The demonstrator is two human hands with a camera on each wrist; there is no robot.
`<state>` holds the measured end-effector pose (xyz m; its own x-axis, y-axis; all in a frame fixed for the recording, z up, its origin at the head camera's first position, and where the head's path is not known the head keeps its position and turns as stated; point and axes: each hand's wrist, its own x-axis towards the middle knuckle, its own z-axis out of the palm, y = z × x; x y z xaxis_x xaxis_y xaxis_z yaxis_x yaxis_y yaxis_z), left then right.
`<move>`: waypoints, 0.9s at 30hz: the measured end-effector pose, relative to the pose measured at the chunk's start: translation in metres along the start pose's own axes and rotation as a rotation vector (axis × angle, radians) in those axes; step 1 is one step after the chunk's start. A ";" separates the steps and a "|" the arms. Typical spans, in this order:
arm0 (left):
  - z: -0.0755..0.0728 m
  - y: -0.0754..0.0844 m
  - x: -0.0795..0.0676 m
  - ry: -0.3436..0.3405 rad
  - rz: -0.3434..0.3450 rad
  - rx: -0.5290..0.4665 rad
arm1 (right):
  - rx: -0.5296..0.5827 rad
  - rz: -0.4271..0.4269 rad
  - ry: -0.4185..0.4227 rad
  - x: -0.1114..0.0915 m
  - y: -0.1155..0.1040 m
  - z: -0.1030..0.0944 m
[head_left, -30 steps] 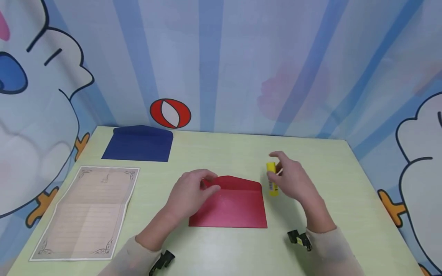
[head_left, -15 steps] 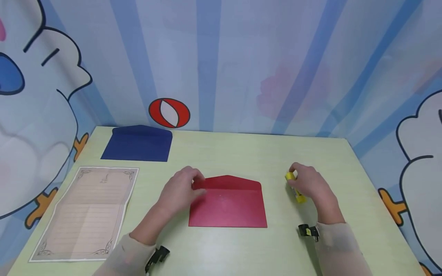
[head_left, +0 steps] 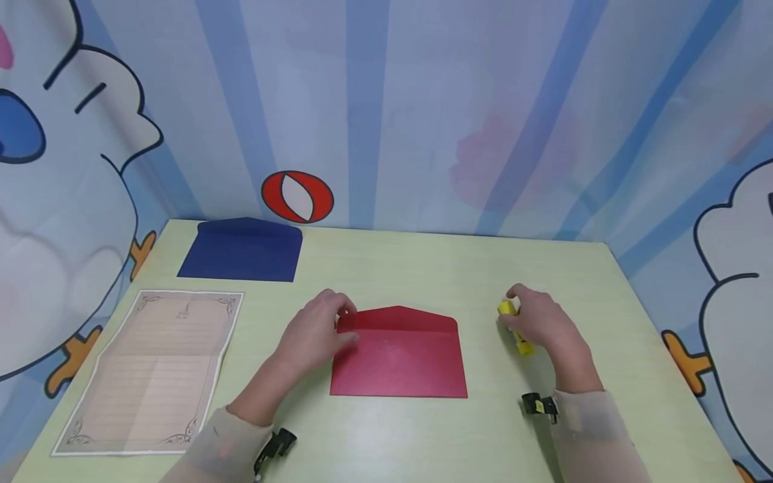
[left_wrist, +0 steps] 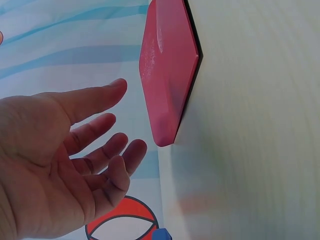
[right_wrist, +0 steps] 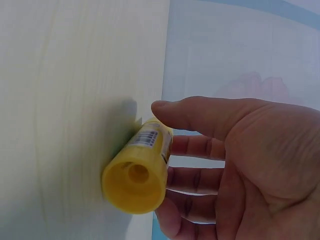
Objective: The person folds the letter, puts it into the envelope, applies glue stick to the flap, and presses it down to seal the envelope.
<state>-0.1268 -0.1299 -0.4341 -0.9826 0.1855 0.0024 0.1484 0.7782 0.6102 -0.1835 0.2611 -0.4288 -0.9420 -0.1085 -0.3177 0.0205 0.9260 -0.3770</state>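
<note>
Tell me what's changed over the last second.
The right hand carried the glue stick rightward, away from the red envelope, turning it aslant. The left hand edged leftward. The red envelope, blue envelope and paper stayed put.

Place: booth-like tabletop set | cartoon-printed backdrop (head_left: 417, 100) behind and beside pale table (head_left: 386, 443)

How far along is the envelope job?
Done: the red envelope lies set out, flap open. In hand: the right hand holds the yellow glue stick; the left hand, near the envelope, holds nothing. Probably left: putting in the letter sheet, lying unfolded at left, and closing the flap.
</note>
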 end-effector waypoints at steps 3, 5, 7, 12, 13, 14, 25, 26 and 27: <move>0.000 -0.001 0.000 -0.001 -0.006 -0.002 | 0.003 -0.003 -0.005 0.000 0.000 0.000; 0.001 -0.002 0.000 -0.003 -0.012 -0.002 | -0.002 -0.007 0.000 -0.001 0.000 0.001; 0.001 -0.002 0.000 -0.007 -0.016 0.003 | -0.025 -0.018 0.033 -0.002 -0.002 0.001; 0.002 -0.005 0.000 -0.021 -0.020 0.032 | -0.039 -0.115 0.149 -0.006 -0.018 0.002; 0.002 -0.006 0.000 -0.026 -0.021 0.042 | -0.025 -0.147 0.146 -0.007 -0.024 0.002; 0.003 -0.006 0.000 -0.033 -0.021 0.051 | -0.011 -0.182 0.129 -0.008 -0.030 0.004; 0.011 -0.010 0.005 -0.100 0.013 0.160 | -0.039 -0.369 0.015 -0.005 -0.072 0.045; 0.011 -0.010 0.005 -0.101 0.017 0.169 | -0.055 -0.374 0.024 -0.004 -0.072 0.047; 0.011 -0.011 0.005 -0.100 0.020 0.173 | -0.066 -0.383 0.033 -0.004 -0.073 0.049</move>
<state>-0.1324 -0.1306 -0.4493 -0.9646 0.2537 -0.0713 0.1927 0.8636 0.4659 -0.1652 0.1768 -0.4425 -0.8874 -0.4403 -0.1365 -0.3555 0.8422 -0.4054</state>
